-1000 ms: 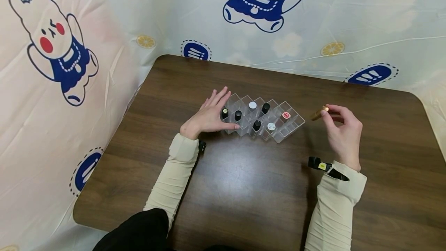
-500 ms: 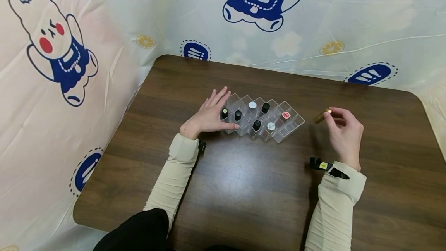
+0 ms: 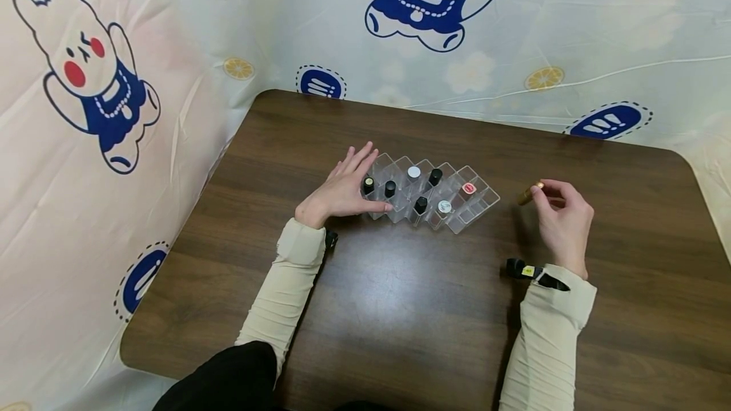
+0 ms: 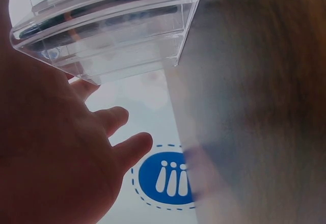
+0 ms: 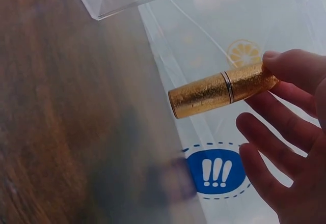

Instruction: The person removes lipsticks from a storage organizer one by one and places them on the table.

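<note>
A clear plastic lipstick organizer (image 3: pixel 457 221) stands on the table, with several capped tubes upright in its slots. At its left end rests my left hand (image 3: pixel 341 195), fingers straight and spread toward the back, thumb along the near side. The left wrist view shows the organizer's end wall (image 4: pixel 122 46) right at this hand (image 4: pixel 61 147). To the right of the organizer, my right hand (image 3: pixel 565 221) pinches a gold lipstick tube (image 3: pixel 528 194) by one end between thumb and index finger. In the right wrist view the lipstick tube (image 5: pixel 204 94) tilts slightly above the table, the other fingers loose.
The organizer holds a red-topped tube (image 3: pixel 468 189), white-topped tubes (image 3: pixel 414 173) and black-capped ones (image 3: pixel 420 205); some slots have nothing in them. The dark wooden table (image 3: pixel 388 309) is backed by a printed curtain (image 3: pixel 548 18). A camera (image 3: pixel 516 267) sits on the right wrist.
My right hand has shifted slightly right and toward me, lowering the gold lipstick tube a little. The left hand and the organizer have stayed in place.
</note>
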{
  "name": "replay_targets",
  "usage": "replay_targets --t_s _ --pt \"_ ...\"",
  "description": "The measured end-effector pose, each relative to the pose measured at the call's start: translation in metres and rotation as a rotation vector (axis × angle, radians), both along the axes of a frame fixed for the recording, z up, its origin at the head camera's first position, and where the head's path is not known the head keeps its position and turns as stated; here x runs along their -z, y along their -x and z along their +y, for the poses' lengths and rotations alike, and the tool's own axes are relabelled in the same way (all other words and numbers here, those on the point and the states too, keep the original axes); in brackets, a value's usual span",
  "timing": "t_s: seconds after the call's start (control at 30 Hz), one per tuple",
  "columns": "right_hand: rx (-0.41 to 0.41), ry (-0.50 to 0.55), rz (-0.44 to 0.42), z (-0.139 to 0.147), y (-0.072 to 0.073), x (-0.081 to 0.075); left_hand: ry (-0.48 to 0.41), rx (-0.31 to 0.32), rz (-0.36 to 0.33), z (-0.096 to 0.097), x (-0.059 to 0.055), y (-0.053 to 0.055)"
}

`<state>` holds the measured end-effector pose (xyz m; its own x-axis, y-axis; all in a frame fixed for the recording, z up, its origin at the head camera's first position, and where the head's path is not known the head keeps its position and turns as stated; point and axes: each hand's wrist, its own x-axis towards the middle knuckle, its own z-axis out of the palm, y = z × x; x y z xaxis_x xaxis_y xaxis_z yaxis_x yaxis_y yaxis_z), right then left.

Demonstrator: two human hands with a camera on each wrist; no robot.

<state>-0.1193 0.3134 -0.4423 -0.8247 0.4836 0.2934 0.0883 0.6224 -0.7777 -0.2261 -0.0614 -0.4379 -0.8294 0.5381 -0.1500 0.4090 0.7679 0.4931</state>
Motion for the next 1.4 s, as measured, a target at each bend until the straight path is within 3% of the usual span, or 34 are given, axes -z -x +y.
replay_targets --t_s 0.5,1.4 --pt "0.001 -0.011 -0.045 -0.002 0.007 0.012 -0.010 -0.009 -0.015 0.001 -0.001 -0.001" --pt "-0.030 -0.007 -0.083 -0.010 0.012 0.014 -0.026 -0.008 -0.020 0.001 -0.001 0.000"
